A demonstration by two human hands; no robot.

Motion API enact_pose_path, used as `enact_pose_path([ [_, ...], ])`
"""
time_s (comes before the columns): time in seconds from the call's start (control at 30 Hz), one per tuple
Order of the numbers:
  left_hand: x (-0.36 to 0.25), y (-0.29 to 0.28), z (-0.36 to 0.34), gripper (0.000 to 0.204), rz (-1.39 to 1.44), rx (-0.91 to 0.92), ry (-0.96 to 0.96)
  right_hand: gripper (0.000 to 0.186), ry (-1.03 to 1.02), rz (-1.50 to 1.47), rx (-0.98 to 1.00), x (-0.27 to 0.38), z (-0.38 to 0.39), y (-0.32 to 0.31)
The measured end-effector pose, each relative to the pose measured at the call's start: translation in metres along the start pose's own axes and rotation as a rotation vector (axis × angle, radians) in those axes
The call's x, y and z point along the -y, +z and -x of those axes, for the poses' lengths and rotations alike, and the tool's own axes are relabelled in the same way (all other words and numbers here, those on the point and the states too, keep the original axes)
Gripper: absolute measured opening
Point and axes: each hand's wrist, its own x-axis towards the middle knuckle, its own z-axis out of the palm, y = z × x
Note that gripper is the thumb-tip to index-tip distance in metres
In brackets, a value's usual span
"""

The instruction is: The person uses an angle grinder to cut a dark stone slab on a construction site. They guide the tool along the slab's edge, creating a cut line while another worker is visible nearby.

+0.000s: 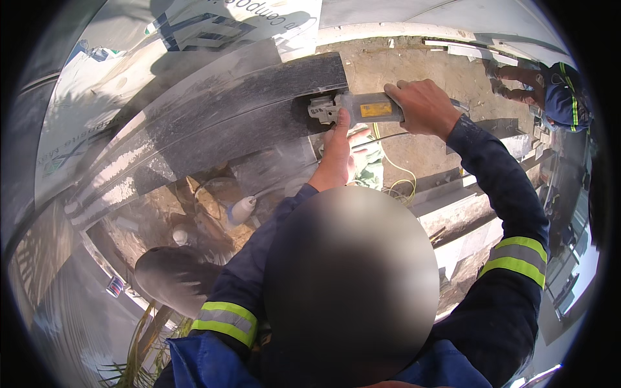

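Both hands on a grinder (362, 108), head pointing left

So in the head view, the grinder sits just above the middle, at the right-hand end of a long dark slab (278, 81). Its long axis runs side to side, pretty much level, metal head to the left and back end to the right. The slab slants more, climbing from lower left to upper right, so the two aren't quite in line.

Right hand (427, 107) is wrapped round the back end, a firm grip. Left hand (336, 149) is up by the head, thumb upright against it, other fingers lower down and partly hidden, so I can't tell how tightly it's closed. Hands are apart, one near each end of the tool.

Around it: a pale cloth (369, 169) just below the left hand, a loopy yellow cable (412, 178) right of that, a white bottle (242, 210) lower left. Sandy ground (394, 74) past the slab's end, and another person (569, 100) in blue with yellow stripes, well off at upper right
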Motion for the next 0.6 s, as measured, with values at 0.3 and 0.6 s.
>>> enact_pose_path([
  [0.3, 0.014, -0.005, -0.013, 0.104, -0.026, 0.034, -0.009, 0.049, 0.007, 0.042, -0.058, -0.006, 0.009, 0.0],
  [0.6, 0.001, 0.0, -0.005, 0.11, -0.019, 0.013, 0.004, 0.057, 0.007, -0.009, -0.003, -0.008, -0.001, 0.008],
])
